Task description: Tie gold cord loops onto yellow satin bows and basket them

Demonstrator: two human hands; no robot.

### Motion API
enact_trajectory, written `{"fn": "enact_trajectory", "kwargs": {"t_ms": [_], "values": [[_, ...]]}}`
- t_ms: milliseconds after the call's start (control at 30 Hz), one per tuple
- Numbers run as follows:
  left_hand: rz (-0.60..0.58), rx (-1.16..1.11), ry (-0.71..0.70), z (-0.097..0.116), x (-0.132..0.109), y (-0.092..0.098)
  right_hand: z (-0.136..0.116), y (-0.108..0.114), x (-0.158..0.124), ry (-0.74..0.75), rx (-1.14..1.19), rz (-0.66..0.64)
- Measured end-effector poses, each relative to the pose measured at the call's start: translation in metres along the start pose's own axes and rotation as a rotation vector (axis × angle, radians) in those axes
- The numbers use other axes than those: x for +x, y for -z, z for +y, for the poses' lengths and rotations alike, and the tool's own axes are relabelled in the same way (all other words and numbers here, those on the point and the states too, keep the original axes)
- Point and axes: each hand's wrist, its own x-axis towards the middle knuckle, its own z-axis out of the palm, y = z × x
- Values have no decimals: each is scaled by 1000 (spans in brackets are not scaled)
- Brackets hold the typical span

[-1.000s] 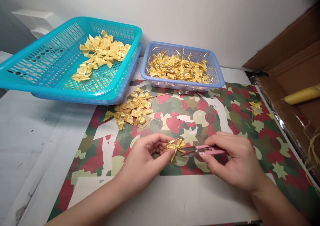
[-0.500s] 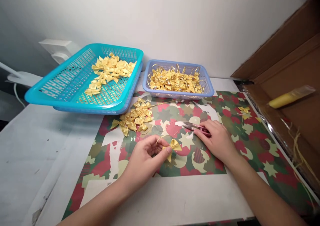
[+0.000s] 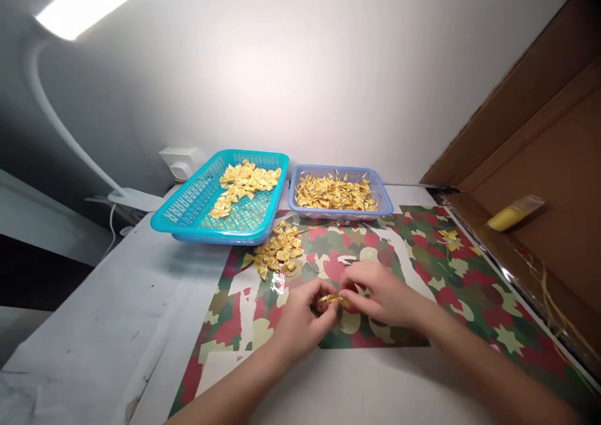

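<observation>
A gold ribbon bow (image 3: pixel 332 299) is held low over the patterned sheet. My left hand (image 3: pixel 307 317) pinches it between thumb and fingers. From the other side, my right hand (image 3: pixel 380 293) has its thumb and fingertips closed on the bow's right side. The fingers cover much of the bow and its cord. Beyond my hands lies a loose pile of gold bows (image 3: pixel 279 250), with a bundle of gold cord (image 3: pixel 317 228) reaching right from it. The pliers-like tool is hidden or out of sight.
A turquoise basket (image 3: pixel 188 209) with loose bows stands at back left, and a blue basket (image 3: pixel 387 206) of corded bows beside it. A lit lamp (image 3: pixel 94 2) hangs at upper left. Cardboard (image 3: pixel 554 143) walls the right side. Another bow (image 3: pixel 449 237) lies at right.
My right hand has left the pliers-like tool and come over to the bow in my left hand. The view has tilted up and the lamp has come into sight.
</observation>
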Motion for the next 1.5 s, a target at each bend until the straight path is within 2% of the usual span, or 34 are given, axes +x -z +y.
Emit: {"fn": "enact_trajectory", "kwargs": {"t_ms": [67,133,200,333,467,567,667,800,900,1033,1200,1367,1500], "values": [[48,-32,-7,0,0,1,-7,19,19,-89,48,-134],[94,-65,-10,-1,1,3,-14,33,35,-75,109,-220],[115,-94,-27,-2,2,5,-22,37,46,-43,71,-293],[131,-149,-45,-5,2,4,-31,28,60,-58,-143,-350],[164,-204,-25,-7,1,1,-29,36,73,-108,-166,-365],[216,-245,-43,-7,0,0,-22,59,82,-156,-160,-328],[282,-235,-49,-5,1,3,-6,90,92,-268,-196,-225],[296,-153,-26,-4,2,7,29,124,107,-464,-288,-32],[297,-98,-71,-6,3,8,56,138,118,-618,-333,95],[291,-67,-135,-10,5,8,87,142,124,-800,-344,250],[270,-65,-127,-14,7,8,116,140,119,-959,-319,397],[244,-62,-108,-18,10,5,138,132,113,-1042,-237,404],[247,-62,-97,-17,10,6,145,127,111,-1027,-193,398]]}}
